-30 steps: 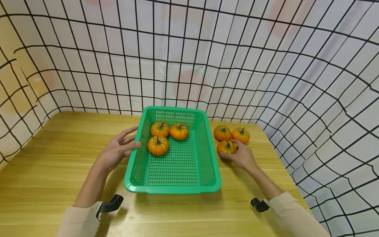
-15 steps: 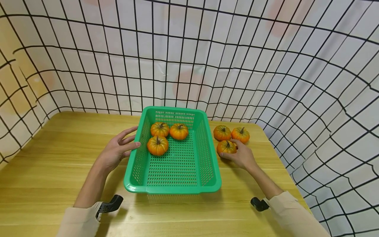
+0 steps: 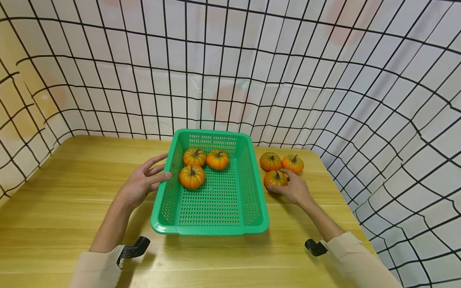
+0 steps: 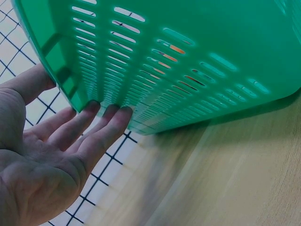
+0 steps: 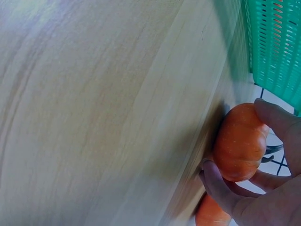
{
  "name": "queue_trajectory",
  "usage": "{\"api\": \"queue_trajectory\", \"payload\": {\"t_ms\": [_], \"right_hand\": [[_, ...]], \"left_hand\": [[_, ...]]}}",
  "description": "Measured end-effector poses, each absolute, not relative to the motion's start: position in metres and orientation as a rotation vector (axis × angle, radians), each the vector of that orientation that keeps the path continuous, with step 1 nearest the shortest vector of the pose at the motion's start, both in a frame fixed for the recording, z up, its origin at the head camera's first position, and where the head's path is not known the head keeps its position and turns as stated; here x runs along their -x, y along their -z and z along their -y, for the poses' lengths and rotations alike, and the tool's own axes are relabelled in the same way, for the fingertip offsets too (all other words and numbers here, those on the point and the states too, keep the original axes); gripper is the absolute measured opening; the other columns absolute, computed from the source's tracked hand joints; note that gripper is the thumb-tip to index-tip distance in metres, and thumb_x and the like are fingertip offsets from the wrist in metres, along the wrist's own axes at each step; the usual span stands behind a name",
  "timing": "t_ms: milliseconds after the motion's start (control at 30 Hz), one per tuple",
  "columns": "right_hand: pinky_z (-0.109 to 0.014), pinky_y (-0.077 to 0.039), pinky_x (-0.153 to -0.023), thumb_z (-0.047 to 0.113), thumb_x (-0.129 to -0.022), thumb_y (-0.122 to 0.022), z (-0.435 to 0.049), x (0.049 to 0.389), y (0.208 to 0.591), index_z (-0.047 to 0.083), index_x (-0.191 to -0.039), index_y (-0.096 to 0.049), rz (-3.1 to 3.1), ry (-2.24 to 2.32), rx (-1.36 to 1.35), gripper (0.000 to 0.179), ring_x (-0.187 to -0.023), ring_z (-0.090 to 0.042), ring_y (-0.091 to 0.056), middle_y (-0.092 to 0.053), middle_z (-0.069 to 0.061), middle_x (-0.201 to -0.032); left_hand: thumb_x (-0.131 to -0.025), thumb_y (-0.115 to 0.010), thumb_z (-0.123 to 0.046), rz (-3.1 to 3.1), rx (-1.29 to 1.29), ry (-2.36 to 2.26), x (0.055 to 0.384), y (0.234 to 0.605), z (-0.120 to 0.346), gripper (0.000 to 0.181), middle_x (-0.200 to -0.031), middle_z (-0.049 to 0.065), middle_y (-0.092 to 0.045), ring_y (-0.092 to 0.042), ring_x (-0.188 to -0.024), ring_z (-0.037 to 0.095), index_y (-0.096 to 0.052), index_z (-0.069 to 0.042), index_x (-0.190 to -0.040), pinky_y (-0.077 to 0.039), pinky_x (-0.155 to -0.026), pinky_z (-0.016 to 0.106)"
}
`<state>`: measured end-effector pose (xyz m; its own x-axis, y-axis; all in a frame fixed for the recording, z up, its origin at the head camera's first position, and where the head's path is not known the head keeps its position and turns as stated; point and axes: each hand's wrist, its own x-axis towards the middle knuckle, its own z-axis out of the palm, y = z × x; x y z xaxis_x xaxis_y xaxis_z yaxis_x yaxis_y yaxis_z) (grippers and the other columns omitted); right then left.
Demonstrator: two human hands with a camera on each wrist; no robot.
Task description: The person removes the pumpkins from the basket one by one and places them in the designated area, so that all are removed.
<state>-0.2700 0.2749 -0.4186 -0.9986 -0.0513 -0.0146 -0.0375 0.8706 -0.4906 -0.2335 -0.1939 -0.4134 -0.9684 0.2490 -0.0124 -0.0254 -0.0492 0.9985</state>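
Observation:
My left hand (image 3: 138, 186) holds the left side of a green plastic basket (image 3: 210, 230), thumb at the rim. In the left wrist view my fingers (image 4: 101, 136) reach under the rim to the slotted wall. Three small orange pumpkins with stems sit inside: one back left (image 3: 195, 157), one beside it (image 3: 217, 160), one in front (image 3: 192, 177). Right of the basket, my right hand (image 3: 296, 190) grips another small pumpkin (image 3: 275, 181) between thumb and fingers. In the right wrist view this gripped pumpkin (image 5: 241, 142) is close over the wood.
Two more pumpkins, a left one (image 3: 270, 161) and a right one (image 3: 293, 164), sit just behind the gripped one on the wooden table (image 3: 201, 264). A white cloth with a black grid (image 3: 230, 80) encloses the table's back and sides.

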Motion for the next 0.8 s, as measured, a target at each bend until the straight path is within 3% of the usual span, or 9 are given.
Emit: {"api": "queue_trajectory", "payload": {"t_ms": [800], "right_hand": [[-0.065,-0.039,-0.109,0.045,-0.088,-0.076,-0.2751,0.2694,0.4163,0.000,-0.152,-0.041,-3.030,0.775,0.096,0.085,-0.134,-0.056,-0.043,-0.046,-0.031,-0.150]], "left_hand": [[-0.098,-0.069,-0.015,-2.034,-0.243,-2.130,0.2326,0.4130,0.1940,0.076,-0.161,0.021,-0.036,-0.064,-0.121,0.013,-0.027,-0.018,-0.161,-0.059,-0.091,0.032]]}}
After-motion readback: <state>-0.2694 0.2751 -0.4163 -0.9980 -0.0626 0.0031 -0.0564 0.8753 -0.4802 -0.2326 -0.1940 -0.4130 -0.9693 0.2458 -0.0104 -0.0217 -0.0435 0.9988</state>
